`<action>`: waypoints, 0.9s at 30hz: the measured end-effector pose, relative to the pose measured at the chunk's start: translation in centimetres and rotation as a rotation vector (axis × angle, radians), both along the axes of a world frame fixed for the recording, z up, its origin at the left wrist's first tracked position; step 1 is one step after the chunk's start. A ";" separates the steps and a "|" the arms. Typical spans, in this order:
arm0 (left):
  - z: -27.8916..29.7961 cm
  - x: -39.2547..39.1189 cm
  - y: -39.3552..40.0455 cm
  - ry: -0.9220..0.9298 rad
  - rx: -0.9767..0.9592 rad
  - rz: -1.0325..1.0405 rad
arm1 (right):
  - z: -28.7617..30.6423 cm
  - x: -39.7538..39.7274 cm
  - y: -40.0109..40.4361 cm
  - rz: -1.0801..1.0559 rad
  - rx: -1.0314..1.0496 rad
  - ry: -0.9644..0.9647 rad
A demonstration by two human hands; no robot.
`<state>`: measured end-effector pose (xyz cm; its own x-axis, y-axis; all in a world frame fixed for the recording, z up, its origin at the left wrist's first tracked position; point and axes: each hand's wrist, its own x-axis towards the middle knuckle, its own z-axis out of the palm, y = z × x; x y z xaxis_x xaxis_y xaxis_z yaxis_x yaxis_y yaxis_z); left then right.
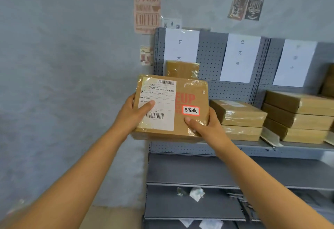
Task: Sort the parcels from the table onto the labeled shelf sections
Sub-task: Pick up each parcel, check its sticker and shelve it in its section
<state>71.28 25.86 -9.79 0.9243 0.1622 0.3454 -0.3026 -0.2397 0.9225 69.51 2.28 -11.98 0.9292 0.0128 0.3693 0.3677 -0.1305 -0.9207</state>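
A flat brown parcel (191, 91) with a white shipping label and a small red-edged sticker is held up in front of the grey shelf (213, 146). My left hand (132, 114) grips its left edge, thumb on the label. My right hand (202, 124) grips its lower right corner, thumb just under the sticker. Three white paper signs hang on the shelf's pegboard back: left sign (181, 45), middle sign (239, 58), right sign (293, 62). The parcel is in front of the left section.
One parcel (182, 69) leans under the left sign. A stack of parcels (238, 118) lies under the middle sign, another stack (298, 116) under the right sign. Lower grey shelves (198, 171) hold crumpled paper scraps (197, 193). A grey wall with posters is to the left.
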 end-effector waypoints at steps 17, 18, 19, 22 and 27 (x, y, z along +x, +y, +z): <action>2.8 13.4 -29.2 -0.019 0.041 -0.200 | 1.8 9.7 -28.7 -0.196 0.031 -0.074; 2.7 14.0 -30.6 -0.018 0.033 -0.193 | 1.9 10.4 -30.3 -0.184 0.030 -0.074; 2.6 14.5 -32.1 -0.013 0.026 -0.181 | 2.1 11.1 -31.8 -0.173 0.024 -0.076; 2.5 16.1 -35.8 0.010 0.015 -0.146 | 2.5 13.1 -35.8 -0.154 0.014 -0.092; 2.7 18.6 -39.9 0.023 -0.010 -0.052 | 2.7 16.7 -39.8 -0.122 0.005 -0.099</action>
<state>89.85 -14.07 -7.13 0.9392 0.1174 0.3226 -0.2930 -0.2154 0.9315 86.19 -37.48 -9.30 0.8829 -0.1000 0.4589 0.4383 -0.1754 -0.8815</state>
